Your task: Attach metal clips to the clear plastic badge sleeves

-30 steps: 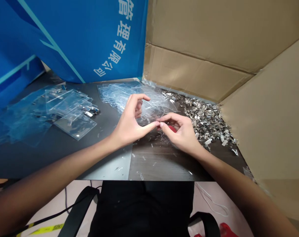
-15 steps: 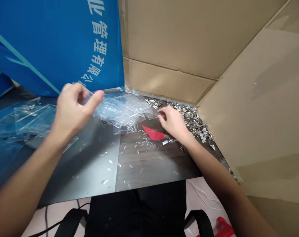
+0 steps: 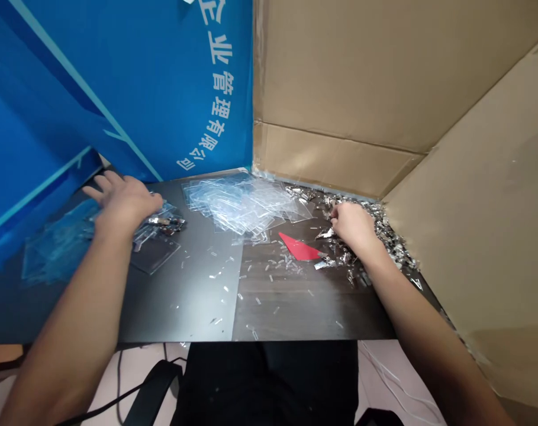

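My left hand lies with fingers stretched out over a pile of clear plastic badge sleeves with metal clips at the table's left. My right hand rests curled on the heap of small metal clips at the right; what its fingertips pinch is hidden. Between the hands spreads a loose stack of clear plastic sleeves. A red triangular piece lies just left of my right hand.
The dark table is strewn with small clear plastic scraps. A blue printed panel stands behind and to the left; cardboard walls close the back and right. A black chair and cables show below the table edge.
My hands, joined at the centre a second ago, have parted. The left carried a clear sleeve to the left pile and now lies flat there; the right went to the metal clip heap.
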Available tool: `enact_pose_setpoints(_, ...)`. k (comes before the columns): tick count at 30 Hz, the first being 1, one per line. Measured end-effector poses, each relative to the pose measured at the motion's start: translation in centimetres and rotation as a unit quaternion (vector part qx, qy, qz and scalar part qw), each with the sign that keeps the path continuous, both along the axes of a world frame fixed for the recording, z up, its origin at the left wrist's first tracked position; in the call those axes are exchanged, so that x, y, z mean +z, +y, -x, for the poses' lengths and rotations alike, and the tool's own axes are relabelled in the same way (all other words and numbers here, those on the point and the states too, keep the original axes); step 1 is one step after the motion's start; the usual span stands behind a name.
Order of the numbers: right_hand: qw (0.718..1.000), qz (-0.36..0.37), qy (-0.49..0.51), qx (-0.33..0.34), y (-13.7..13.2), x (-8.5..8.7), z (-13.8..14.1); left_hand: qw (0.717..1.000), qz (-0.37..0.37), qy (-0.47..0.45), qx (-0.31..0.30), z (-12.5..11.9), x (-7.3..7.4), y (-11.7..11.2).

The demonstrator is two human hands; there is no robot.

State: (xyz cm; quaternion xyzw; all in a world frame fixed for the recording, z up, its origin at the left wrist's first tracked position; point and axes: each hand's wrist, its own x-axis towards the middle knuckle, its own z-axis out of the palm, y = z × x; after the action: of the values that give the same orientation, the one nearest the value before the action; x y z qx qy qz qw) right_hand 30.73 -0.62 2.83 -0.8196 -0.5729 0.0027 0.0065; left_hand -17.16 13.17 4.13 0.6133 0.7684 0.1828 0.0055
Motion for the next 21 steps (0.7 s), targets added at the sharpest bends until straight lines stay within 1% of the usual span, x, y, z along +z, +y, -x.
enact_pose_setpoints(2, 1.000, -0.003, -0.004, -0.007, -0.1, 0.1, 0.0, 0.999, -0.032, -0.005, 0.005, 0.2, -0.2, -0.2)
enact_pose_setpoints(4, 1.000, -0.008, -0.006, -0.011, -0.2, 0.2, 0.0, 0.998, -0.058, -0.003, -0.007, 0.0, 0.1, -0.7)
enact_pose_setpoints(5, 1.000, -0.009, -0.006, -0.013, -0.2, 0.2, 0.0, 0.998, -0.066, 0.007, -0.022, -0.4, 0.3, -1.0)
enact_pose_setpoints(6, 1.000, -0.011, -0.006, -0.013, -0.2, 0.1, 0.0, 0.996, -0.069, 0.021, -0.052, -1.0, 0.5, -1.3)
enact_pose_setpoints(8, 1.000, -0.012, -0.006, -0.013, -0.3, 0.1, 0.0, 0.987, -0.062, 0.048, -0.142, -2.7, 0.7, -1.7)
enact_pose_setpoints(9, 1.000, -0.012, -0.007, -0.013, -0.3, 0.1, 0.0, 0.976, -0.050, 0.052, -0.208, -3.8, 0.6, -1.8)
enact_pose_setpoints(10, 1.000, -0.011, -0.007, -0.012, -0.3, 0.0, 0.0, 0.965, -0.043, 0.053, -0.253, -5.0, 0.3, -1.9)
enact_pose_setpoints(11, 1.000, -0.011, -0.008, -0.011, -0.3, 0.0, 0.0, 0.951, -0.035, 0.054, -0.301, -6.2, -0.1, -1.9)
enact_pose_setpoints(12, 1.000, -0.010, -0.010, -0.010, -0.3, -0.1, 0.0, 0.927, -0.028, 0.060, -0.368, -7.3, -0.7, -2.0)
enact_pose_setpoints(13, 1.000, -0.009, -0.012, -0.009, -0.3, -0.1, 0.0, 0.911, -0.016, 0.071, -0.406, -8.3, -1.3, -2.0)
enact_pose_setpoints(14, 1.000, -0.008, -0.014, -0.007, -0.3, -0.1, 0.0, 0.900, -0.001, 0.081, -0.427, -9.1, -1.8, -2.1)
enact_pose_setpoints(15, 1.000, -0.007, -0.016, -0.005, -0.3, -0.2, 0.0, 0.892, 0.017, 0.088, -0.442, -9.8, -2.3, -2.3)
enact_pose_setpoints(17, 1.000, -0.004, -0.018, 0.001, -0.4, -0.2, 0.0, 0.887, 0.046, 0.097, -0.448, -10.5, -2.9, -2.6)
enact_pose_setpoints(19, 1.000, -0.002, -0.019, 0.008, -0.4, -0.2, 0.2, 0.888, 0.050, 0.101, -0.446, -10.6, -3.0, -2.8)
enact_pose_setpoints(21, 1.000, 0.000, -0.018, 0.013, -0.5, -0.2, 0.4, 0.891, 0.037, 0.110, -0.439, -10.6, -2.9, -3.0)
